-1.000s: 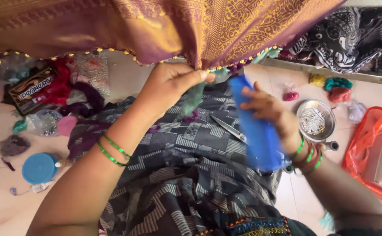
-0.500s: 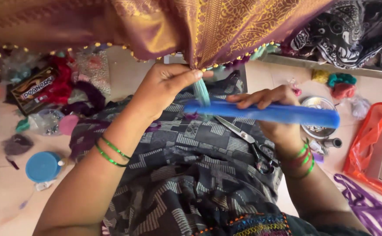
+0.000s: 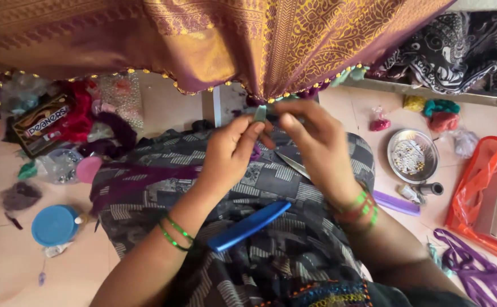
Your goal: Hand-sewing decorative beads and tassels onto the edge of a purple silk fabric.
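A purple and gold patterned cloth (image 3: 248, 40) with a beaded hem hangs across the top of the head view. My left hand (image 3: 234, 150) pinches a small pale green tassel (image 3: 260, 113) at the hem. My right hand (image 3: 316, 142) meets it from the right, fingers closed on the same tassel. A blue comb (image 3: 248, 225) lies on my lap, on the black and grey patterned fabric (image 3: 248, 187). Scissors (image 3: 291, 164) rest on the lap under my right hand.
A steel dish of beads (image 3: 412, 154) and a purple comb (image 3: 397, 203) lie at right, with an orange plastic bag (image 3: 478, 196) beyond. Purple thread (image 3: 475, 267) trails at lower right. A blue lid (image 3: 54, 224), a pink lid (image 3: 88, 169) and thread bundles lie at left.
My right hand has put the blue comb down on my lap and moved up to the tassel at the hem, joining my left hand.
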